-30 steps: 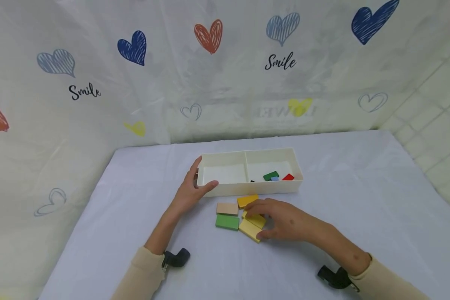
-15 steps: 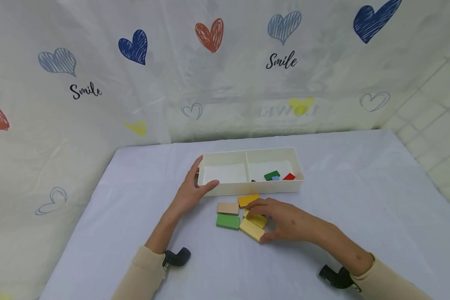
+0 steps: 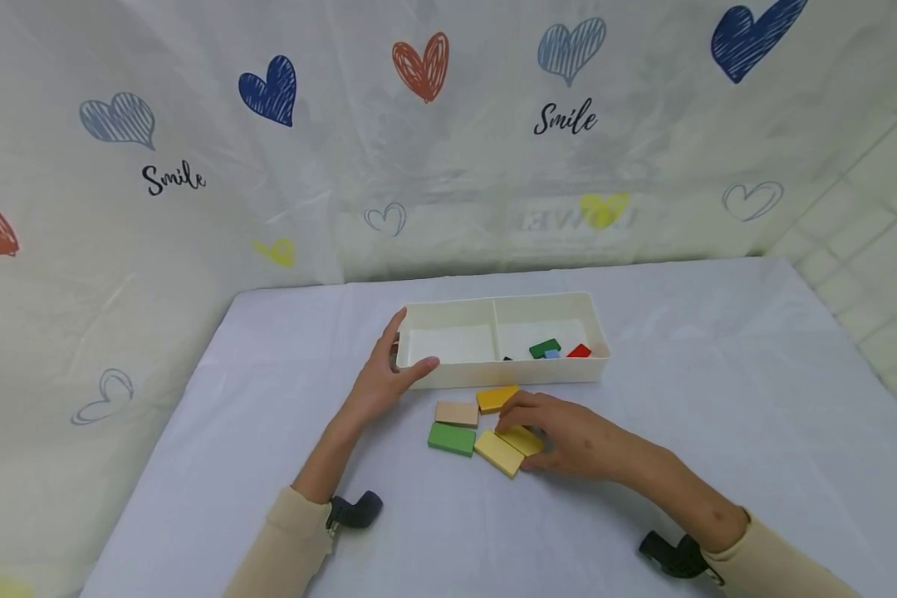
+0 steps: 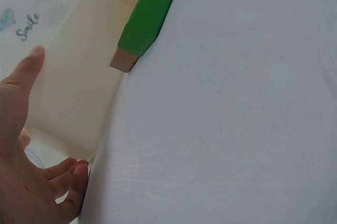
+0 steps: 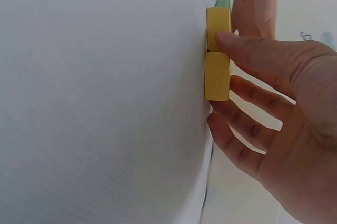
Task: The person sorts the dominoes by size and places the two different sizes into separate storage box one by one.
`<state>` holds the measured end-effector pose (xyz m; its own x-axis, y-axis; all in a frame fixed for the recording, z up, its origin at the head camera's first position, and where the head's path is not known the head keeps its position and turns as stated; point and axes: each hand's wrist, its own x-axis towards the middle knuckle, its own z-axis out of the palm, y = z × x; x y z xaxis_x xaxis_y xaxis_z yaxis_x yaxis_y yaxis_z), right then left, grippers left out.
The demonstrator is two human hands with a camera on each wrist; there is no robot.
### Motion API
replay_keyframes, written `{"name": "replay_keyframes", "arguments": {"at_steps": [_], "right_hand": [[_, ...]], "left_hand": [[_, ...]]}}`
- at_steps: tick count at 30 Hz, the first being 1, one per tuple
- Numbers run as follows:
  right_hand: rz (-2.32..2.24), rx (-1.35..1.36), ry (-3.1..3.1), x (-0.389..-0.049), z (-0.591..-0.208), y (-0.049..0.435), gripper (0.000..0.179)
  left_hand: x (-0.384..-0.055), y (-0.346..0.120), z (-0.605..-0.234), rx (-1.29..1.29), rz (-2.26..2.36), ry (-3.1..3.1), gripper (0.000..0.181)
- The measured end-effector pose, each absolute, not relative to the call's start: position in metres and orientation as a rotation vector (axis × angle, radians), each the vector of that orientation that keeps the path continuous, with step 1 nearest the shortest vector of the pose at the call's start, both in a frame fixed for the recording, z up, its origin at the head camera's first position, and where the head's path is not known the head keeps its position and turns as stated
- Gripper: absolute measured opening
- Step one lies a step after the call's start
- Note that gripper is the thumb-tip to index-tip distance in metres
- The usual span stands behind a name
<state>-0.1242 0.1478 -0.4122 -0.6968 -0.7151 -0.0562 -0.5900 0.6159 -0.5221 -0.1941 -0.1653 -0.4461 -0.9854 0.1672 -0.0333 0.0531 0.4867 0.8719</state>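
- Nearest to me are my beige cloth sleeves (image 3: 284, 536), with a small black camera (image 3: 357, 509) on my left wrist and a small black camera (image 3: 671, 555) on my right wrist.
- Under it all is a smooth white cloth (image 3: 433, 523) on the table.
- My right hand (image 3: 568, 436) holds two blocks together, thumb on the near side and fingertips on the far side. One is a pale yellow, flat, oblong block (image 3: 499, 453); the other is a brighter yellow, flat, oblong block (image 3: 522, 440). They lie side by side on the cloth, touching and slanted.
- Just left of them lies a green, flat, oblong block (image 3: 452, 438).
- Right behind the green one, touching it, is a beige, flat, oblong block (image 3: 457, 413).
- An orange-yellow, flat, oblong block (image 3: 496, 399) lies near my right fingertips.
- Next comes a long white box (image 3: 508, 375), maybe plastic, split in two. My left hand (image 3: 377, 386) grips its left end, with the thumb at the front wall.
- In its right part I see a dark green oblong block (image 3: 544, 347), a light blue piece (image 3: 551, 354) and a red piece (image 3: 579, 351).
- Farthest back hangs a white sheet (image 3: 478, 166) with hearts and "Smile" on it.
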Motion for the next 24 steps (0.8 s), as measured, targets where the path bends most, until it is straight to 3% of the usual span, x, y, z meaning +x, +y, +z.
{"name": "replay_keyframes", "arguments": {"at_steps": [24], "right_hand": [[-0.723, -1.049, 2.599, -0.1232, -0.4126, 0.155, 0.046]], "left_hand": [[-0.1957, -0.1652, -0.4471, 0.194, 1.527, 2.615, 0.098]]}}
